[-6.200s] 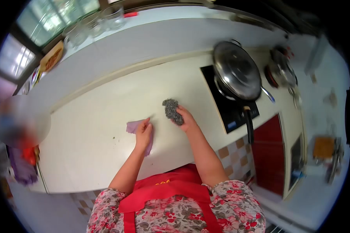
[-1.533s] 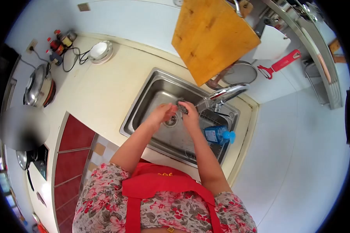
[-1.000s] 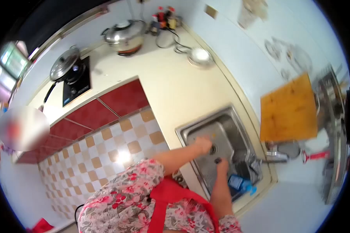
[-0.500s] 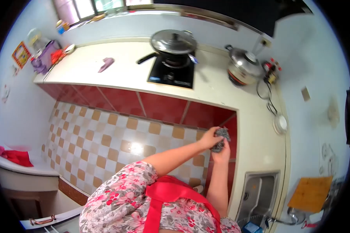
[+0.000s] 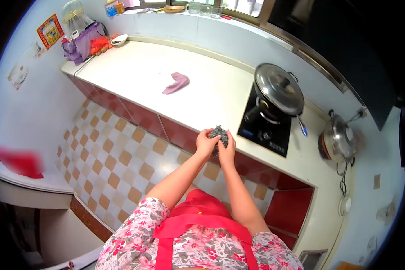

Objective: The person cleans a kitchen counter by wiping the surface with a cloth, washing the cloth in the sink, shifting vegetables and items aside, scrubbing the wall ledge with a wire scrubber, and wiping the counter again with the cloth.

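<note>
A dark grey, tangled steel wool scrubber (image 5: pixel 219 134) sits between my two hands, in front of the counter's edge. My left hand (image 5: pixel 205 144) is closed round its left side. From the right, my right hand (image 5: pixel 227 147) grips it with fingers curled, and the thumbs press near its middle. Part of the scrubber is hidden behind my fingers. Beyond my hands lies a crumpled mauve cloth (image 5: pixel 177 83) on the white counter (image 5: pixel 139 67). To their right is a black cooktop (image 5: pixel 269 136), bearing a lidded wok (image 5: pixel 279 88).
A lidded pot (image 5: pixel 339 138) stands at the counter's right corner. A corner of the sink (image 5: pixel 312 258) shows at the bottom right. A purple bag (image 5: pixel 83 42) and a white bowl (image 5: pixel 119 40) are at the far left. Several glasses (image 5: pixel 204 10) line the windowsill.
My view has turned left toward the counter. My hands, with the scrubber between them, have gone from beside the right-hand counter to the front of the cooktop counter.
</note>
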Available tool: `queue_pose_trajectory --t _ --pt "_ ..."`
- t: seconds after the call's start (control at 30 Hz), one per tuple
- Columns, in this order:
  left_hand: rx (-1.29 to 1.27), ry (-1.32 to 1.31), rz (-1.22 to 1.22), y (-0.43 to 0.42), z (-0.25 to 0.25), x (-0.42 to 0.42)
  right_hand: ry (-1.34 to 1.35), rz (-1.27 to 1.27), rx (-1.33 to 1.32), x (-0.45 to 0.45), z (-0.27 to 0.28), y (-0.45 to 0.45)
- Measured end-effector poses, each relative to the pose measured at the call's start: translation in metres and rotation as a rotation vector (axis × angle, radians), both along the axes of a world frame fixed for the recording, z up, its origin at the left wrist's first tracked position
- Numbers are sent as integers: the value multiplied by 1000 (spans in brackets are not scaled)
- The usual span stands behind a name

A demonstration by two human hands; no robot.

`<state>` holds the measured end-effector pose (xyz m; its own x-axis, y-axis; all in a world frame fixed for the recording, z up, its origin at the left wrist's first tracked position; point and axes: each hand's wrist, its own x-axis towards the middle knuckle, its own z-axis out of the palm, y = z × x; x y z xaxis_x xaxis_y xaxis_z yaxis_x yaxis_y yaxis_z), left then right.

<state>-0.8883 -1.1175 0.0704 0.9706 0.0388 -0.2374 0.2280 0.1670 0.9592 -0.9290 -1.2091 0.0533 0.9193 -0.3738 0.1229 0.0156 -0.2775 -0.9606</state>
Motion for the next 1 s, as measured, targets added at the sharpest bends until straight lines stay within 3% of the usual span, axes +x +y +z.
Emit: queue_pose_trajectory --t 0.1,0.13,0.3,0.4,0.5,0.57,0.6,0.73,0.83,0.93,1.0 --pt "-39 -40 -39 29 -17 79 -160 7 -406 69 -11 32" --pt "-12 6 -69 41 -27 114 -81 -26 -464 99 -10 47" --pt "154 52 -289 98 -12 199 149 -90 -276 201 -30 79" --pt "343 22 -339 137 -18 247 253 -309 -603 242 -42 77" --pt "460 -26 -358 183 -36 303 282 -308 -1029 268 -72 61" --pt "536 -116 -350 217 -47 347 280 -311 -1098 296 -100 45" --pt "635 -48 -308 226 -32 361 413 -279 -1092 307 -84 41" --pt "806 -255 -331 301 -54 453 409 -518 -1011 389 -88 60" --pt "958 -271 -411 337 -62 509 496 -479 -1045 465 -84 100" --pt "1099 -196 -593 367 -51 552 398 -272 -1089 543 -77 179" --pt "1351 -150 -683 375 -49 578 368 -210 -1101 585 -73 220"
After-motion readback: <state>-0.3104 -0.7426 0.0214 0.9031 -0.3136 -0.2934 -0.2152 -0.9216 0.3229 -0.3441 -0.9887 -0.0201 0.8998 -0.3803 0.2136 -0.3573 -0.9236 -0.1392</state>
